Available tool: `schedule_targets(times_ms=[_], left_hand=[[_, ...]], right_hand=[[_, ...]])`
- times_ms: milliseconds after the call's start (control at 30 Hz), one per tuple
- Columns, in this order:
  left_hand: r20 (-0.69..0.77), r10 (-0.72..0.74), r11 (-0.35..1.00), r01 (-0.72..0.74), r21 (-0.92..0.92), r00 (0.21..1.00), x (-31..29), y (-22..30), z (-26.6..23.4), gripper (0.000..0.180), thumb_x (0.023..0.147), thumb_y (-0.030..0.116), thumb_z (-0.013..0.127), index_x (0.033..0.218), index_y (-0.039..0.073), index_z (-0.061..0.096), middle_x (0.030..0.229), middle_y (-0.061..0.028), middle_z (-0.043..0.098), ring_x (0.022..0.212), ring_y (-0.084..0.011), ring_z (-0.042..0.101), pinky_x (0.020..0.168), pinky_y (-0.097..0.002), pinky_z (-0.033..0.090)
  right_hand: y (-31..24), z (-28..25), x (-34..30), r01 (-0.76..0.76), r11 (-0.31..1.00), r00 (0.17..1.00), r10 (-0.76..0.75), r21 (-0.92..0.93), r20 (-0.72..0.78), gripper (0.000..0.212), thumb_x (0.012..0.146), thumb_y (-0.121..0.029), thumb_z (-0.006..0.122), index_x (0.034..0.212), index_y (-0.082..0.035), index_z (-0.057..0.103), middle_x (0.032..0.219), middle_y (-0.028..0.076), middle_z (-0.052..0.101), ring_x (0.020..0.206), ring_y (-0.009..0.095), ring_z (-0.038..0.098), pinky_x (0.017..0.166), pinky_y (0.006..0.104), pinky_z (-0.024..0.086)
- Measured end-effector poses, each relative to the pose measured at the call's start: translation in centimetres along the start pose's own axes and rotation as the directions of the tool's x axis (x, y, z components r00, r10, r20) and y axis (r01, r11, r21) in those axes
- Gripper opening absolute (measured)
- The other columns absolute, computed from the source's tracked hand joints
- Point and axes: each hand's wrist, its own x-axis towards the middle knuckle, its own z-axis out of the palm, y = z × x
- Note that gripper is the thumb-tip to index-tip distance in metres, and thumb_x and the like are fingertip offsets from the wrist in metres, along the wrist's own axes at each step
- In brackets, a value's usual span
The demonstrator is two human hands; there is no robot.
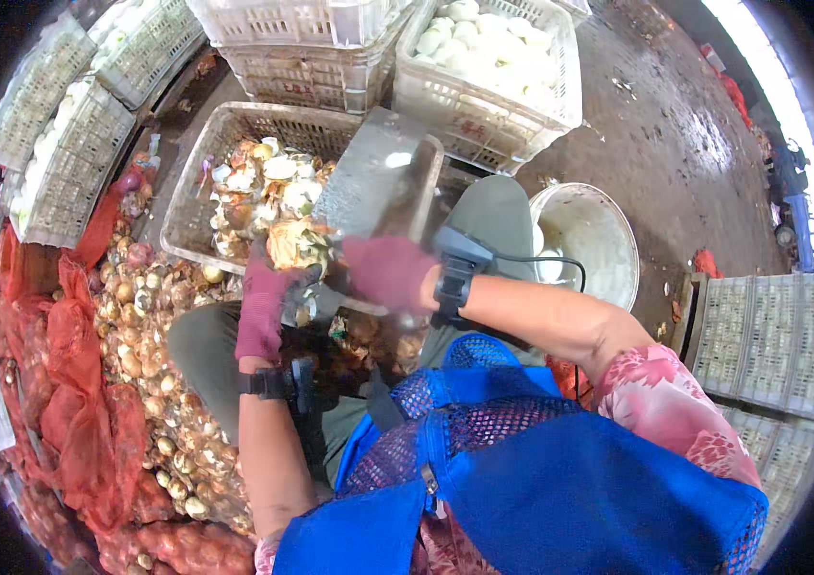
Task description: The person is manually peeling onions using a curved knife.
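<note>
My left hand [265, 302], in a maroon glove, is closed round an onion [298, 245] with loose, papery brown skin. The onion is above the near rim of a shallow crate [186, 196] that holds onion peelings and cut pieces [273, 177]. Just right of the onion is my right hand [386, 272], gloved in the same maroon and smeared by motion. Its fingers look closed, but whatever they hold is hidden. Beyond it, a flat grey sheet [359, 182] lies slanted across the crate's right side.
Onions and skins [162, 374] heap at my left, next to red mesh sacks [71, 383]. A white bucket [599, 244] with peeled onions stands by my right knee. Ahead is a crate full of peeled white onions [488, 125]; stacked crates [297, 57] stand beside it, more crates [762, 331] at right.
</note>
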Motion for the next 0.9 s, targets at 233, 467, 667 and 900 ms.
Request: schedule_targets(times_ms=[233,467,667,900], left_hand=[[0.082,0.074,0.997,-0.075,0.008,0.994,1.5,-3.1,-2.2,0.071,0.063,-0.009,0.069,0.129,-0.001,0.042,0.115,-0.0114,0.059,0.100,-0.0215,0.060,0.083,-0.0290,0.051],[0.069,-0.015,0.991,0.024,-0.128,0.998,1.9,-4.1,-1.5,0.063,0.069,-0.006,0.068,0.127,0.001,0.043,0.113,-0.0112,0.061,0.096,-0.0219,0.063,0.082,-0.0317,0.053],[0.127,-0.049,0.970,0.078,-0.228,0.991,1.6,-4.2,-3.2,0.075,0.064,-0.010,0.072,0.131,-0.002,0.038,0.111,-0.0133,0.060,0.092,-0.0228,0.063,0.073,-0.0312,0.056],[0.165,0.084,0.996,-0.086,0.005,0.983,2.0,-2.8,-1.4,0.088,0.060,-0.004,0.074,0.137,0.000,0.032,0.126,-0.0123,0.051,0.111,-0.0214,0.054,0.087,-0.0320,0.050]], right_hand=[[0.0,0.5,-0.2,-0.036,0.996,0.997,0.030,0.079,0.074,0.026,0.085,-0.012,0.048,0.106,0.004,0.046,0.088,0.020,0.065,0.081,0.035,0.064,0.067,0.0440,0.051],[2.5,1.6,3.5,0.041,0.984,0.999,-0.036,-0.176,0.035,0.044,0.082,-0.014,0.054,0.122,0.003,0.048,0.096,0.017,0.064,0.083,0.032,0.065,0.069,0.0391,0.052],[-2.8,-3.6,0.9,-0.012,0.975,0.992,-0.017,0.221,0.129,0.039,0.089,-0.036,0.048,0.105,-0.002,0.054,0.094,0.021,0.063,0.085,0.035,0.062,0.074,0.0437,0.049],[3.7,1.6,6.9,0.201,0.957,0.974,-0.218,-0.208,-0.064,0.037,0.083,-0.024,0.050,0.111,0.000,0.055,0.099,0.021,0.062,0.094,0.034,0.061,0.082,0.0416,0.049]])
